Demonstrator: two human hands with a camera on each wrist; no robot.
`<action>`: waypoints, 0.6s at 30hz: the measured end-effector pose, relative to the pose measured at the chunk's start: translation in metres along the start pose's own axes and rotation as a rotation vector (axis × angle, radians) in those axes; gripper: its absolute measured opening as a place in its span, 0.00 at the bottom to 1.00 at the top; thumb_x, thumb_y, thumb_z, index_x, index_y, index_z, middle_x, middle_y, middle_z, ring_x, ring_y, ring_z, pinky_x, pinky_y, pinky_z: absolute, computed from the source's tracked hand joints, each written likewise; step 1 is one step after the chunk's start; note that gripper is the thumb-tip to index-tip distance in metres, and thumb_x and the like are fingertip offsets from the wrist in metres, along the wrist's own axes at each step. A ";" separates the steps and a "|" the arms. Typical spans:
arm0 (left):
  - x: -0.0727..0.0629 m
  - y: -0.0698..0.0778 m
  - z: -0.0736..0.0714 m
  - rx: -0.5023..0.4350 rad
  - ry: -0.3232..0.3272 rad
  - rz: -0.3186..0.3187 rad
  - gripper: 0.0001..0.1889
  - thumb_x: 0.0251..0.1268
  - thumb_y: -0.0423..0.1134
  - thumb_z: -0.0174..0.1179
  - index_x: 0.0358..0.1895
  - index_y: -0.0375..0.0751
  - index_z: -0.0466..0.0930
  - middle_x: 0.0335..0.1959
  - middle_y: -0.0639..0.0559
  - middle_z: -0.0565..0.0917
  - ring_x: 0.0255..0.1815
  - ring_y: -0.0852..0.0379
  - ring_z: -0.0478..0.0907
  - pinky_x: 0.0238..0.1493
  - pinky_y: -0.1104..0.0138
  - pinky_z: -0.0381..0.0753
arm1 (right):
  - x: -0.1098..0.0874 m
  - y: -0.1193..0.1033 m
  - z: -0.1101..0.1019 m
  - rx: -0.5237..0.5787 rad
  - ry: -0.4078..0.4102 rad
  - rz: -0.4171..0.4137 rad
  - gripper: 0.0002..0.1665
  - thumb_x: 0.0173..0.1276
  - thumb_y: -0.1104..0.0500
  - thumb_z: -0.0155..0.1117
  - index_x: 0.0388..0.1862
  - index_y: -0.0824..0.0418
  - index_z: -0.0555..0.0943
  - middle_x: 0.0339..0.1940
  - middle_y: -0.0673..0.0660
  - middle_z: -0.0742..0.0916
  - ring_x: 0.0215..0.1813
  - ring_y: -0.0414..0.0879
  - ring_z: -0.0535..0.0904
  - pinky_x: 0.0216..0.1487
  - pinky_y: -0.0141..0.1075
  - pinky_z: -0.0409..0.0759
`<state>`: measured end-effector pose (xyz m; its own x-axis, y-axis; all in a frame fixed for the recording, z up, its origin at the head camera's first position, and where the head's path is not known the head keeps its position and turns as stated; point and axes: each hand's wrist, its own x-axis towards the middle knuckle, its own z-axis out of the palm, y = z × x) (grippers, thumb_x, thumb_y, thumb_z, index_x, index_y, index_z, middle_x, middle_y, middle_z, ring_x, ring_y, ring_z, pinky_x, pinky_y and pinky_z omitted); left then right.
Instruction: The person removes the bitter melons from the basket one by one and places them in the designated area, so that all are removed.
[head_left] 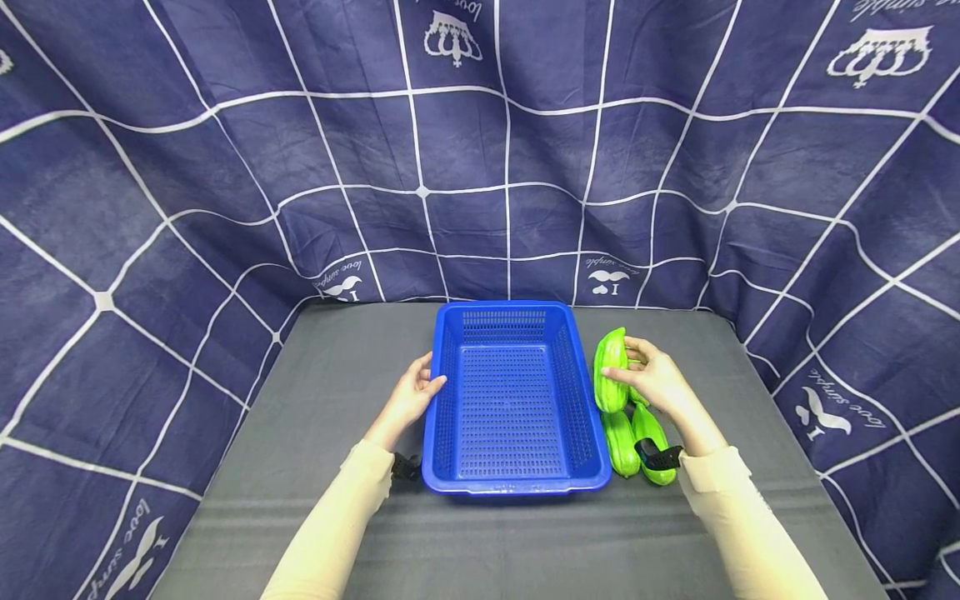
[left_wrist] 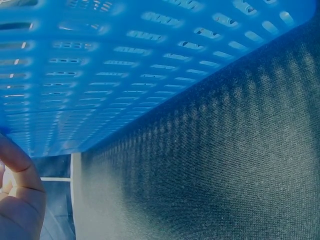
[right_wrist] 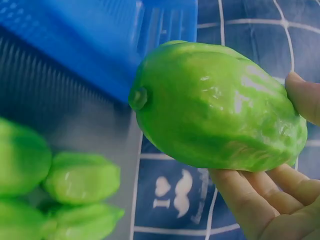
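In the head view, a blue plastic basket (head_left: 510,408) with slotted walls stands on the grey table. My left hand (head_left: 412,392) grips its left rim, the thumb lying at the edge; that hand's curled thumb side shows at the lower left of the left wrist view. Just outside the basket's right wall, my right hand (head_left: 648,377) holds a glossy green papaya (right_wrist: 215,107), thumb on one side and fingers on the other. The raised papaya's stem end points toward the basket in the right wrist view. Below it, several more green papayas (head_left: 621,446) lie together on the table.
The grey tabletop (head_left: 322,500) extends on both sides of the basket and in front of it. A navy curtain (head_left: 465,142) with white grid lines hangs behind the table and down both sides. Each wrist wears a black strap (head_left: 660,456).
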<state>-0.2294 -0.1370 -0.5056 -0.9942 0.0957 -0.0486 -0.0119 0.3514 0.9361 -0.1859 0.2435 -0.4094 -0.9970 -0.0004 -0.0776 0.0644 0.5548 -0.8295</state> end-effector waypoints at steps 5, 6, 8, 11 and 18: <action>0.000 -0.001 0.000 -0.003 -0.004 0.002 0.31 0.71 0.31 0.57 0.74 0.29 0.57 0.49 0.31 0.80 0.45 0.40 0.83 0.49 0.54 0.83 | -0.007 0.016 -0.019 -0.041 0.015 0.025 0.46 0.66 0.56 0.67 0.73 0.77 0.57 0.67 0.75 0.74 0.65 0.67 0.74 0.52 0.30 0.77; 0.000 -0.001 0.000 -0.004 -0.005 0.002 0.31 0.71 0.31 0.57 0.74 0.29 0.56 0.49 0.30 0.80 0.46 0.40 0.83 0.49 0.54 0.83 | -0.009 0.020 -0.022 -0.050 0.011 0.034 0.46 0.67 0.55 0.66 0.74 0.77 0.56 0.67 0.75 0.73 0.65 0.67 0.73 0.54 0.32 0.78; 0.000 -0.001 0.000 -0.004 -0.005 0.001 0.32 0.71 0.31 0.57 0.74 0.29 0.56 0.49 0.31 0.80 0.46 0.40 0.83 0.49 0.53 0.83 | -0.013 0.027 -0.029 -0.056 -0.002 0.059 0.47 0.67 0.54 0.66 0.74 0.77 0.55 0.69 0.76 0.70 0.67 0.69 0.70 0.60 0.44 0.77; 0.001 -0.001 0.000 0.001 -0.005 0.000 0.32 0.71 0.31 0.57 0.74 0.28 0.56 0.49 0.31 0.80 0.46 0.40 0.83 0.50 0.54 0.83 | -0.019 0.040 -0.037 -0.085 -0.024 0.087 0.48 0.68 0.53 0.65 0.74 0.77 0.54 0.69 0.77 0.69 0.68 0.70 0.68 0.64 0.55 0.73; 0.002 -0.002 -0.001 -0.003 -0.001 0.017 0.31 0.71 0.30 0.56 0.73 0.26 0.57 0.47 0.30 0.80 0.43 0.42 0.83 0.47 0.55 0.83 | -0.030 0.064 -0.053 -0.156 -0.040 0.111 0.47 0.69 0.54 0.65 0.73 0.80 0.54 0.64 0.81 0.72 0.64 0.72 0.71 0.57 0.54 0.77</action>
<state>-0.2311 -0.1384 -0.5075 -0.9941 0.1029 -0.0333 0.0045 0.3468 0.9379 -0.1541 0.3229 -0.4310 -0.9813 0.0365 -0.1887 0.1634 0.6755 -0.7190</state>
